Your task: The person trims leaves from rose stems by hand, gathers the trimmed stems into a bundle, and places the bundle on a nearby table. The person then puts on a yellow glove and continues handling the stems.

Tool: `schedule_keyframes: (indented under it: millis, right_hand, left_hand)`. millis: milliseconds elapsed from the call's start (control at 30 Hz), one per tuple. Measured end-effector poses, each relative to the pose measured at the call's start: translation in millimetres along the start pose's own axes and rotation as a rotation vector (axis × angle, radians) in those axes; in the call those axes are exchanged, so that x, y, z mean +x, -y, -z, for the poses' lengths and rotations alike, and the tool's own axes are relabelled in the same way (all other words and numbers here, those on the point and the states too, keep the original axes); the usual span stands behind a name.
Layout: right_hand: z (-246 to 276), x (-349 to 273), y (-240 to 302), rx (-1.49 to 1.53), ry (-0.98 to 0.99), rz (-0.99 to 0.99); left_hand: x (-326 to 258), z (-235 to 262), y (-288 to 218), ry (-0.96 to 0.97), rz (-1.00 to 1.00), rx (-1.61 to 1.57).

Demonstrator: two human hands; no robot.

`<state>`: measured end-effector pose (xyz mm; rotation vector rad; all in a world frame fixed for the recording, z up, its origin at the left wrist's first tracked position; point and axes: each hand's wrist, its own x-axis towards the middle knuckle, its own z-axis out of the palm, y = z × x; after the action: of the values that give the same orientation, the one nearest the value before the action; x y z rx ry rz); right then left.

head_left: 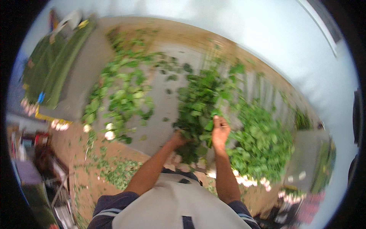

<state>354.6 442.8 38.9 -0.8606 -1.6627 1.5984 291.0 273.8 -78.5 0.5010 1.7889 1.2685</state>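
A thick bunch of leafy roses (pixel 200 97) lies before me, its bare stems pointing away and its pale heads toward my body. My left hand (pixel 179 139) is closed on the near left side of this bunch, fingertips buried among the leaves. On the bunch's right side, my right hand (pixel 220 133) is curled, with thumb and fingers drawn together beside green leaves. Whatever lies between those fingers is too blurred to name. To the right spreads a larger pile of leafy roses (pixel 261 143), pale pink heads along the near edge.
Everything rests on a grey-topped table (pixel 162 103) with a brown far edge by a pale wall (pixel 251 23). Looser leafy roses (pixel 122 95) lie at left. Fallen leaves (pixel 118 171) litter the brown floor. Green-wrapped bundles (pixel 57 65) stand far left; a cluttered shelf (pixel 38 152) is below them.
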Motion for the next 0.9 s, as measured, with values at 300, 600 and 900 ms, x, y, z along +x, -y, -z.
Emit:
schedule_keyframes:
  millis: [300, 600, 900]
  right_hand:
    - [-271.1, -24.3, 7.3, -0.205, 0.201, -0.129]
    - [-219.0, -33.3, 7.9, -0.253, 0.489, 0.073]
    - [139.8, -5.9, -30.0, -1.342, -0.264, -0.150]
  left_hand:
    - [-7.8, -21.7, 13.4, 0.109, 0.033, -0.307]
    - [19.4, -18.0, 52.3, 0.227, 0.048, -0.561]
    - [47.3, -0.4, 59.5, 0.273, 0.151, -1.160]
